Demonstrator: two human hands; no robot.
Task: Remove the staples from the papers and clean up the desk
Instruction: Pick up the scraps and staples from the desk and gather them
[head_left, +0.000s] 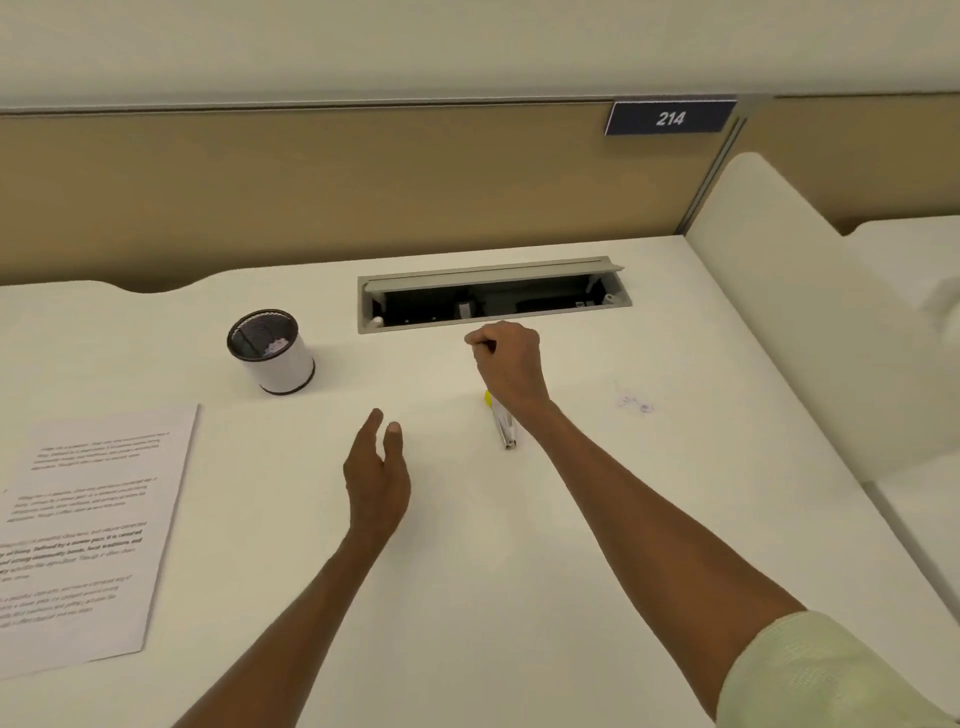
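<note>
Yellow-tipped metal staple remover (502, 423) on desk (597, 519), right under right wrist, long axis running near-to-far. Right hand (506, 364) curled, maybe pinching staple, can't tell. Left hand (378, 470) open, hovering, farther off. Papers (83, 525) far left

Both bare forearms enter from the bottom of the frame and reach up toward its centre. The left hand (376, 480) sits just left of centre, turned edge-on with the thumb uppermost, its fingers straight and relaxed and the thumb set slightly apart; it holds nothing. The right hand (509, 364) lies higher, a little right of centre, its wrist bent and its fingers curled into a loose fist with fingertips drawn toward the thumb; it may be pinching something tiny, but that cannot be made out. A pale sleeve (810, 670) covers the right upper arm at the lower right corner.
</note>
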